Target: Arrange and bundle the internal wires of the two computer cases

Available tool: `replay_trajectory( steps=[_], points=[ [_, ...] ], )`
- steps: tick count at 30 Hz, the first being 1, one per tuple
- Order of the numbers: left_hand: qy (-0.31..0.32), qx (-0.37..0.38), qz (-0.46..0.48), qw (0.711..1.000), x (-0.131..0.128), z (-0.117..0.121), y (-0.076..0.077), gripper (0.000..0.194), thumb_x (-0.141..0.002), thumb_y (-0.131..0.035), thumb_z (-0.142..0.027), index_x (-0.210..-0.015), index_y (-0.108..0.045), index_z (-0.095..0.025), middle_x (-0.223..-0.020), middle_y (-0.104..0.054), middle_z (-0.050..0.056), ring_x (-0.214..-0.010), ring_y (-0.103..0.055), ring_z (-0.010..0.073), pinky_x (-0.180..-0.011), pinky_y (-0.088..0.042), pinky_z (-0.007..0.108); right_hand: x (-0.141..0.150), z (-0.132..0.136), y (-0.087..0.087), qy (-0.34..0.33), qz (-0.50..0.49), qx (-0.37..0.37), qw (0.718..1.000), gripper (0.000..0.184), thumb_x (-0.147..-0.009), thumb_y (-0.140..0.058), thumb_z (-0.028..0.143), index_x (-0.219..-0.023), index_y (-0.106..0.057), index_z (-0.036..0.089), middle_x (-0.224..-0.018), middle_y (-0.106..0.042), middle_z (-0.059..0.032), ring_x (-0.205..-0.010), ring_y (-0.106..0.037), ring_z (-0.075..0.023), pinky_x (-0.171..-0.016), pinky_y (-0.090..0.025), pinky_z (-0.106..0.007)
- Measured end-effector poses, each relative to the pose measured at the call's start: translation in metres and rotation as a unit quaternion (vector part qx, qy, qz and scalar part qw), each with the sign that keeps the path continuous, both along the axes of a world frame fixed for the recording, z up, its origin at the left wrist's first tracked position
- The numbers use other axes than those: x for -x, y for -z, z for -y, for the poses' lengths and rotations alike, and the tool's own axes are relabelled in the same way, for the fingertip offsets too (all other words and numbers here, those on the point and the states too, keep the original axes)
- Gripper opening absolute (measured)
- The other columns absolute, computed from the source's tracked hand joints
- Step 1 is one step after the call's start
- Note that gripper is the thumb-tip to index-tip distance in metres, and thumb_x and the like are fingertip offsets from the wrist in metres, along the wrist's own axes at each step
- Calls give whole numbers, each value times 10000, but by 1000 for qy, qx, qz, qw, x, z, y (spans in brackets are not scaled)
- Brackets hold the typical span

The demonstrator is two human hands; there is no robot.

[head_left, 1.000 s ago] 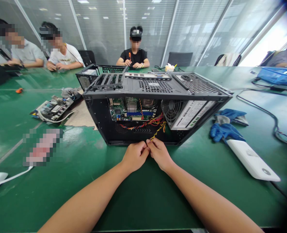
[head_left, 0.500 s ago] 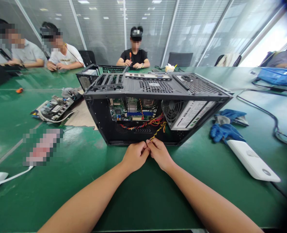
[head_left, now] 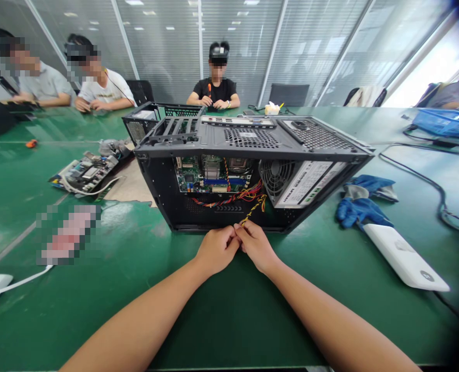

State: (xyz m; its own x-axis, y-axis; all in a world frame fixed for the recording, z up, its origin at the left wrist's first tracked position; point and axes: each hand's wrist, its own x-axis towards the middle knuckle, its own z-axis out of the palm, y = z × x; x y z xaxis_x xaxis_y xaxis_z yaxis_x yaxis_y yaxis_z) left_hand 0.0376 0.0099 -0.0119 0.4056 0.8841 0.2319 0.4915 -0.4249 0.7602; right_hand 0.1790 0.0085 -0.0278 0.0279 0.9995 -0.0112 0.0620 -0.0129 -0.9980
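Observation:
A black computer case [head_left: 214,151] stands open-sided in front of me, showing a motherboard [head_left: 190,178] and a power supply [head_left: 307,178] with a fan. Twisted yellow-and-black cable [head_left: 253,211] runs from the power supply's wire bundle [head_left: 229,199] out over the case's lower edge. My right hand [head_left: 256,247] pinches this cable near its end. Right against it, my left hand [head_left: 218,249] is closed, its fingertips meeting those of the right. Whatever sits between the left fingers is hidden, probably the same cable's end.
Left of the case lie a loose circuit board assembly [head_left: 88,173] on cardboard [head_left: 131,183] and a blurred-out phone [head_left: 71,233] on a white cable. To the right are blue gloves [head_left: 361,206] and a white power bank [head_left: 406,257]. Several people sit around the green table.
My hands stay in almost the same place, still pinched together at the cable. Across the table, the person in black has shifted the orange-handled screwdriver slightly.

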Motion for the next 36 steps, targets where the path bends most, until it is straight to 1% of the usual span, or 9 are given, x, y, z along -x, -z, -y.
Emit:
replay_trajectory(
  steps=[12, 17, 24, 28, 32, 36],
  points=[
    [5, -3, -9, 1000, 0, 0, 1, 192, -919, -523, -208, -735, -566, -179, -666, -622, -23, -577, -520, 106, -575, -330, 235, -2, -1, 2, 1, 20, -8, 1000, 375, -831, -614, 539, -676, -487, 221, -537, -411, 49, -495, -366, -115, -470, -293, -265],
    [7, -2, -14, 1000, 1, 0, 1, 195, -928, -510, -210, -740, -552, -182, -688, -623, -14, -602, -533, 116, -598, -342, 241, -1, -1, 1, -1, 20, -9, 1000, 378, -838, -602, 547, -680, -483, 225, -530, -404, 52, -493, -365, -116, -469, -294, -265],
    [13, 3, -23, 1000, 1, -1, 1, 248, -960, -455, -226, -722, -513, -187, -648, -584, -13, -577, -523, 118, -588, -343, 242, -2, -1, 1, -1, 13, -4, 1000, 414, -822, -606, 588, -669, -475, 226, -514, -392, 57, -481, -364, -114, -459, -290, -265],
    [11, -8, -14, 1000, 1, 0, -1, 245, -947, -461, -211, -706, -502, -189, -632, -566, -19, -567, -505, 114, -577, -333, 240, -1, -1, 2, 2, 3, 2, 1000, 434, -810, -615, 607, -666, -460, 228, -511, -380, 61, -474, -354, -110, -452, -283, -265],
    [1, -25, -4, 1000, 2, 0, -1, 231, -937, -480, -214, -711, -523, -186, -642, -580, -20, -572, -507, 107, -591, -344, 241, 0, 0, 1, 16, -10, 7, 1000, 464, -811, -605, 634, -661, -421, 236, -504, -352, 68, -463, -329, -104, -439, -267, -262],
    [-12, -14, -1, 1000, 2, 0, 0, 235, -924, -517, -245, -699, -539, -181, -612, -574, -29, -542, -492, 96, -571, -339, 235, 1, 1, -1, 24, -28, 13, 999, 471, -813, -588, 657, -683, -418, 237, -505, -341, 75, -450, -305, -96, -427, -249, -259]
  ],
)
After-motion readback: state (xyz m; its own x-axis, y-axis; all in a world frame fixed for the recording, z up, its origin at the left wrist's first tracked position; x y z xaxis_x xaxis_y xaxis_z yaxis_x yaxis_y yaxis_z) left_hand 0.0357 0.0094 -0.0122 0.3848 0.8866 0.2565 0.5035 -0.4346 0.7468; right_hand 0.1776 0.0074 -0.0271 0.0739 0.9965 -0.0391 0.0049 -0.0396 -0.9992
